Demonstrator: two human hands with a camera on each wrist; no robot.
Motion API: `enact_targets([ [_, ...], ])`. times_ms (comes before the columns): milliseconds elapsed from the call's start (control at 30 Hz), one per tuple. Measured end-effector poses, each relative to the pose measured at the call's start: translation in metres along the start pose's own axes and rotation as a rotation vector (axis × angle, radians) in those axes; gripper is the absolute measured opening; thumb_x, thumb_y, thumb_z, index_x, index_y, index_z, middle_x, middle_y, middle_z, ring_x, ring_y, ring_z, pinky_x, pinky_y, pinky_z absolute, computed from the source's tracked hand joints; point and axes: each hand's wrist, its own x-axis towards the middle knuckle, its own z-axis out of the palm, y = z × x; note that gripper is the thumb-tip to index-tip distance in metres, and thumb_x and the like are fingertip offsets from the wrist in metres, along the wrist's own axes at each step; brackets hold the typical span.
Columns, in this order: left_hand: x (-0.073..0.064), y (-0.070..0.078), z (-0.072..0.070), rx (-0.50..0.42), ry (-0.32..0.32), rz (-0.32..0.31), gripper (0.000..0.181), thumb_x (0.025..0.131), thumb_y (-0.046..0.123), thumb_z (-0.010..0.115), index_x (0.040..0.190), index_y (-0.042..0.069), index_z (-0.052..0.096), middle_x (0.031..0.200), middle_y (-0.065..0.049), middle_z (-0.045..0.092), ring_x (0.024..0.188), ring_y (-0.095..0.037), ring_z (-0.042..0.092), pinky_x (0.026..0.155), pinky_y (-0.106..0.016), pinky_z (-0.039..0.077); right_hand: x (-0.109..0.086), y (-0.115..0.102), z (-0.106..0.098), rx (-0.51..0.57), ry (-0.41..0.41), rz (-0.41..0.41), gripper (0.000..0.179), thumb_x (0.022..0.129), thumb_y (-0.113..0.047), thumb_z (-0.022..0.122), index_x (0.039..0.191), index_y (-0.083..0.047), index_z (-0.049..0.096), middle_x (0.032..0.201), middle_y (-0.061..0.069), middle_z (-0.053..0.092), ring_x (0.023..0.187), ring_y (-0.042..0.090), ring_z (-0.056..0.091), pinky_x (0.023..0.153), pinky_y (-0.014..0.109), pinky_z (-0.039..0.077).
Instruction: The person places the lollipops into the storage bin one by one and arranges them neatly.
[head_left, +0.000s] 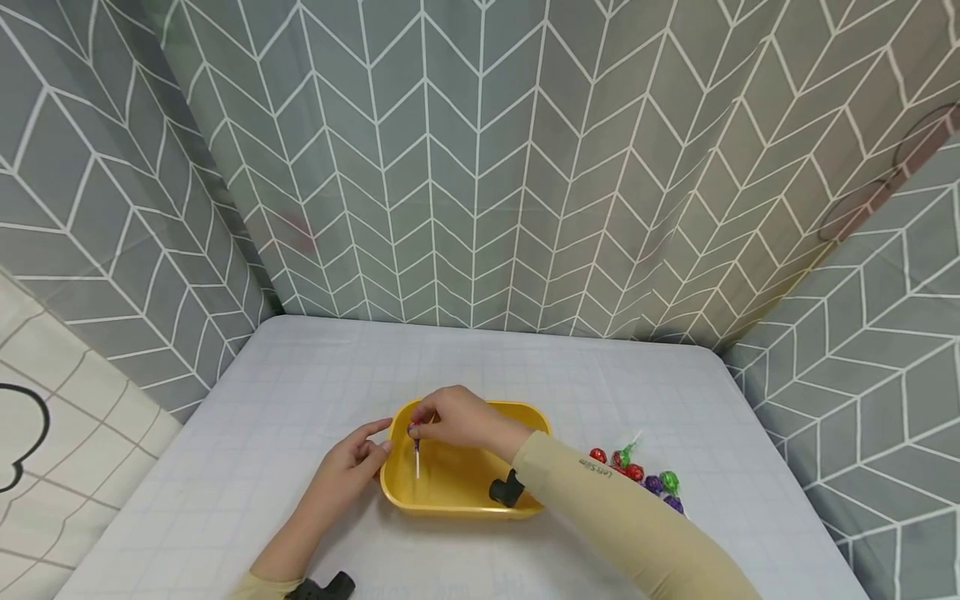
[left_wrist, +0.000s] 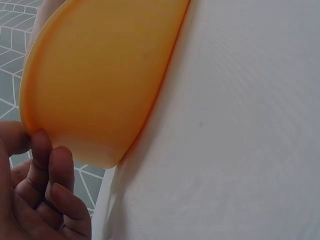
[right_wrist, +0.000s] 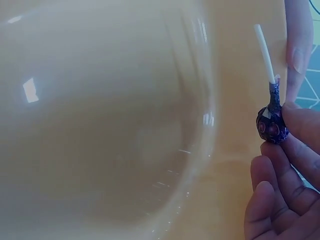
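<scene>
My right hand (head_left: 459, 417) is over the left part of a yellow plastic tray (head_left: 468, 507). Its thumb and fingers pinch a lollipop (right_wrist: 272, 125) by its dark purple wrapped head. The white stick (right_wrist: 264, 52) points toward the near side of the tray in the head view. At the tray's left end is my left hand (head_left: 347, 467), its fingertips touching the outside of the wall near the rim. In the left wrist view the left hand's fingers (left_wrist: 61, 165) are loosely bent against the tray's end.
Several wrapped lollipops, among them a red one (head_left: 634, 472), a green one (head_left: 670, 481) and a purple one (head_left: 653, 484), lie right of the tray, partly behind the right sleeve (head_left: 615, 508). A white cloth (head_left: 322, 358) covers the table. Patterned grey curtains (head_left: 465, 208) stand behind.
</scene>
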Motion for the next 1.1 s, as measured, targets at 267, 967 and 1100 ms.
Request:
enact_targets([
  [267,-0.002,0.001,-0.002,0.015,0.012,-0.013,0.040,0.084,0.046,0.058,0.121,0.034,0.050,0.068,-0.005,0.057,0.059,-0.021,0.050,0.052,-0.027,0.042,0.002,-0.003,0.000,-0.012,0.005,0.017,0.016,0.084,-0.033,0.063,0.093,-0.021,0.069,0.077,-0.019,0.059,0.071,-0.002,0.052,0.066,0.015,0.042],
  [967,0.000,-0.002,0.002,0.014,0.017,0.006,0.040,0.085,0.045,0.057,0.122,0.035,0.049,0.069,-0.004,0.057,0.061,-0.021,0.052,0.055,-0.027,0.044,0.010,-0.002,0.011,-0.085,-0.050,0.050,0.010,0.081,-0.032,0.066,0.082,-0.023,0.069,0.068,-0.019,0.056,0.064,0.002,0.050,0.061,0.014,0.041],
  [1100,0.001,-0.002,0.002,0.018,0.009,-0.007,0.038,0.086,0.042,0.057,0.123,0.034,0.048,0.068,-0.005,0.056,0.059,-0.021,0.051,0.053,-0.027,0.043,0.012,-0.004,0.012,-0.103,-0.046,0.069,0.011,0.080,-0.033,0.068,0.082,-0.022,0.069,0.067,-0.018,0.056,0.062,0.003,0.050,0.059,0.014,0.041],
])
